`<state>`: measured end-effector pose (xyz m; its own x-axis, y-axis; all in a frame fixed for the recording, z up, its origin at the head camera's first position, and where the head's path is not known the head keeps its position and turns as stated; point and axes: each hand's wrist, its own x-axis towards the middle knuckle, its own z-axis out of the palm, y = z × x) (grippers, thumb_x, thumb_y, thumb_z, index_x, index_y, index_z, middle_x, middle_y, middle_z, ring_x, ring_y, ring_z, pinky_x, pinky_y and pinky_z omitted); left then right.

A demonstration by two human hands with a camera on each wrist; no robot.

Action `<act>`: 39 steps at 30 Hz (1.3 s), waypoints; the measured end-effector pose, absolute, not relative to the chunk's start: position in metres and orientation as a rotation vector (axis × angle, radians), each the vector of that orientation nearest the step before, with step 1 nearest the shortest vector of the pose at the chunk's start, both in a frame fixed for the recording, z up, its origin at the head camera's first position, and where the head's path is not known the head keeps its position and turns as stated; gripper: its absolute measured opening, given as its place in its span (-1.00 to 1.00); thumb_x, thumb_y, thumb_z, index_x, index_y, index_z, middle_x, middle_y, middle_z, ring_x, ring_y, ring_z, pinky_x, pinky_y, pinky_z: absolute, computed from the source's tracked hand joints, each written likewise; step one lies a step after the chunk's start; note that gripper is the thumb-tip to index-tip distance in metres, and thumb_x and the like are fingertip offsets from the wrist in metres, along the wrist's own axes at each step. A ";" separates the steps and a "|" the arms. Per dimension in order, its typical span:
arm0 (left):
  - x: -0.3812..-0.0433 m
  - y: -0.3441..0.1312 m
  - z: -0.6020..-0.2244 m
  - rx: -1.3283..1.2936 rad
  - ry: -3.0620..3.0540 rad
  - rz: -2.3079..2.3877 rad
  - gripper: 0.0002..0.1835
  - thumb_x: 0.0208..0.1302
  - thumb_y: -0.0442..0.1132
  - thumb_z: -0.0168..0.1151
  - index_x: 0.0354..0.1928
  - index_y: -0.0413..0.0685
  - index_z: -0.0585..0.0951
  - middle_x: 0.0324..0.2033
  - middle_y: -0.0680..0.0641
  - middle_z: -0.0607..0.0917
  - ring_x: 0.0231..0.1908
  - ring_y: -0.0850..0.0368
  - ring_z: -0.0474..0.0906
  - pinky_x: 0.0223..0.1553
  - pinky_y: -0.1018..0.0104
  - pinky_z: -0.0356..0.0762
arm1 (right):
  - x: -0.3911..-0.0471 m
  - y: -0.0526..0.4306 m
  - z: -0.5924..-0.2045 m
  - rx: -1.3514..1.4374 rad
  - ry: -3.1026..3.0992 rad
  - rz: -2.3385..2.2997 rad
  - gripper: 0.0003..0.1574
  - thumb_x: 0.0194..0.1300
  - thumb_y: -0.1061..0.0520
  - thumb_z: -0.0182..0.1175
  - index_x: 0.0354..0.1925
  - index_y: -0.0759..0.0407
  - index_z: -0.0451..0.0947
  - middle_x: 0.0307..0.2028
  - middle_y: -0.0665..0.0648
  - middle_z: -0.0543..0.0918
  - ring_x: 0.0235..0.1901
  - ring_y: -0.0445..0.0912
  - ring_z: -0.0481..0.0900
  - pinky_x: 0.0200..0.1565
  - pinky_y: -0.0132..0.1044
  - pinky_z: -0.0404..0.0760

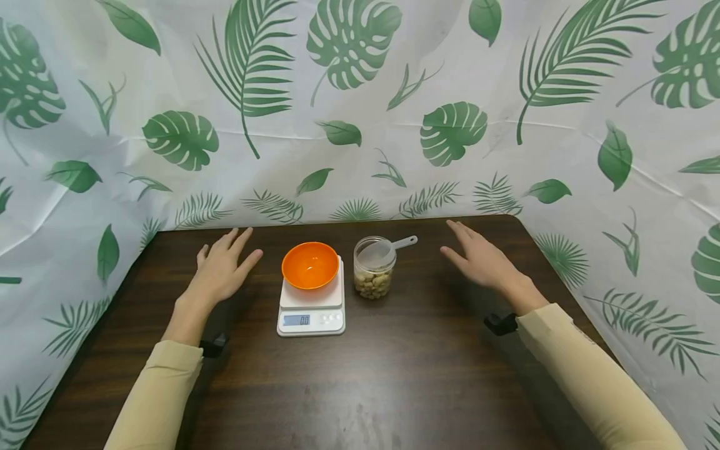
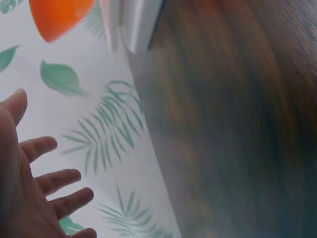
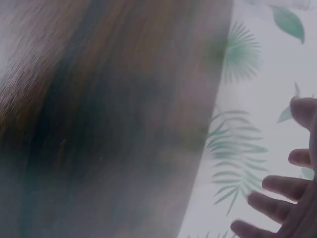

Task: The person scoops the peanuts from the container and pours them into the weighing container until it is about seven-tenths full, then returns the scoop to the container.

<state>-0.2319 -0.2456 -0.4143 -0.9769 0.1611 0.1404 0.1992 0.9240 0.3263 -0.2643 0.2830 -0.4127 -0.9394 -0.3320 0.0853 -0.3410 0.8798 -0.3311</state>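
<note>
My left hand (image 1: 220, 270) is held over the table with fingers spread, left of a white kitchen scale (image 1: 311, 317). On the scale's platform sits an orange bowl (image 1: 311, 265), and the display reads 0.0. Just right of the scale stands a clear jar (image 1: 374, 284) partly filled with pale nuts. A translucent scoop (image 1: 404, 242) lies across the jar's mouth, its handle pointing right. My right hand (image 1: 484, 259) hovers farther right, fingers extended and holding nothing. In the left wrist view the orange bowl (image 2: 60, 17) and scale edge (image 2: 142, 25) show beyond my fingers.
The dark wooden table (image 1: 360, 387) runs under everything. A white curtain with green leaf prints (image 1: 360, 169) hangs behind its far edge and along both sides. Black straps with small devices (image 1: 500, 324) sit on my wrists.
</note>
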 end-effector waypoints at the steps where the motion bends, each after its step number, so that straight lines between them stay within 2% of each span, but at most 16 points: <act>1: -0.232 -0.243 -0.413 -0.292 -2.956 -0.529 -0.22 0.39 0.35 -0.26 0.51 0.09 0.07 0.42 -0.28 0.09 0.39 -0.26 -0.03 0.21 -0.42 -0.25 | -0.263 0.281 -0.410 0.550 -2.993 0.573 -0.07 0.43 -0.29 -0.07 0.51 0.13 -0.08 0.42 0.32 0.08 0.37 0.24 0.08 0.23 0.24 0.14; 5: -0.231 -0.230 -0.409 -0.340 -2.906 -0.562 -0.23 0.40 0.33 -0.23 0.48 0.06 0.14 0.39 -0.28 0.17 0.36 -0.25 0.03 0.20 -0.40 -0.18 | -0.261 0.271 -0.400 0.606 -2.878 0.732 -0.20 0.43 -0.19 0.02 0.44 0.17 0.10 0.29 0.31 0.35 0.22 0.20 0.36 0.13 0.19 0.34; 9: -0.231 -0.216 -0.403 -0.411 -2.853 -0.574 -0.25 0.40 0.32 -0.18 0.45 0.02 0.22 0.36 -0.26 0.23 0.34 -0.23 0.09 0.20 -0.37 -0.13 | -0.258 0.261 -0.389 0.662 -2.796 0.852 -0.30 0.43 -0.14 0.04 0.39 0.13 0.19 0.15 0.28 0.49 0.08 0.14 0.51 0.02 0.13 0.46; 18: -0.229 -0.192 -0.395 -0.526 -2.825 -0.581 -0.29 0.42 0.27 -0.15 0.43 -0.01 0.26 0.35 -0.22 0.27 0.31 -0.21 0.15 0.18 -0.35 -0.05 | -0.249 0.233 -0.368 0.747 -2.770 1.017 -0.40 0.46 -0.14 0.00 0.33 0.06 0.26 0.06 0.13 0.55 -0.01 0.01 0.56 -0.05 0.01 0.52; 24: -0.229 -0.176 -0.391 -0.591 -2.799 -0.572 -0.29 0.40 0.29 -0.16 0.41 0.02 0.29 0.34 -0.16 0.30 0.31 -0.17 0.17 0.18 -0.29 0.00 | -0.247 0.220 -0.362 0.770 -2.795 1.077 -0.44 0.45 -0.21 -0.03 0.27 0.00 0.33 -0.01 0.02 0.57 -0.02 -0.06 0.56 -0.05 -0.04 0.53; 33: -0.227 -0.148 -0.389 -0.689 -2.776 -0.550 -0.30 0.37 0.31 -0.11 0.38 0.04 0.34 0.30 -0.14 0.36 0.29 -0.10 0.22 0.19 -0.24 0.00 | -0.244 0.203 -0.361 0.817 -2.810 1.103 -0.49 0.42 -0.19 0.04 0.20 0.00 0.42 0.05 -0.02 0.55 -0.05 -0.10 0.56 -0.12 -0.09 0.55; 39: -0.229 -0.129 -0.387 -0.758 -2.788 -0.568 -0.28 0.34 0.33 -0.08 0.39 0.06 0.34 0.28 -0.07 0.39 0.27 -0.03 0.25 0.19 -0.18 0.01 | -0.245 0.198 -0.367 0.768 -2.798 1.167 -0.61 0.38 -0.14 0.13 0.08 -0.01 0.47 -0.05 -0.04 0.57 -0.13 -0.15 0.57 -0.24 -0.15 0.56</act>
<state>-0.2294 -0.1285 -0.3867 -0.8495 0.4451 0.2834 0.5205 0.7951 0.3113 -0.2450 0.1975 -0.3670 -0.8794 -0.4341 0.1955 -0.4443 0.6009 -0.6644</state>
